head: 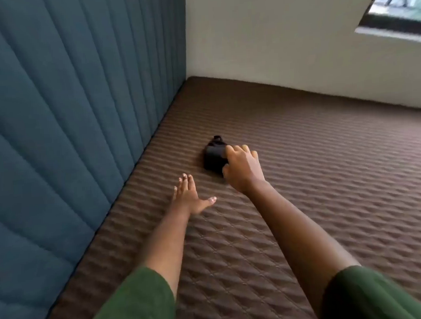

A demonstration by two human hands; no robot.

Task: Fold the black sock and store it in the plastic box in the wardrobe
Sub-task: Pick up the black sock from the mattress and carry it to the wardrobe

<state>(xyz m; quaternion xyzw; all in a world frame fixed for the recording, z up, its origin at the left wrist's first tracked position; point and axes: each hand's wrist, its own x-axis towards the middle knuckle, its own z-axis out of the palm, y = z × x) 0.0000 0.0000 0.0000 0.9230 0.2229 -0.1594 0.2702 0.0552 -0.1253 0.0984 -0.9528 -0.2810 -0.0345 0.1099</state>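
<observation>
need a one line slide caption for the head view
Right hand grips the bunched black sock on the brown quilted mattress while the left hand rests flat beside it.

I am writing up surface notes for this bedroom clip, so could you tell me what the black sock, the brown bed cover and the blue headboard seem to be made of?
Black sock: soft matte fabric, probably knit; it bunches into a compact bundle under the right hand.
Brown bed cover: quilted textile with a slight sheen, shown by its stitched diamond ridges.
Blue headboard: padded upholstery, apparently matte woven cloth, with stitched vertical channels.

Right hand (241, 167) has its grip closed around the bunched black fabric sock (214, 156) on the brown quilted mattress (327, 177); left hand (189, 197) lies flat, fingers spread, nearby.
</observation>
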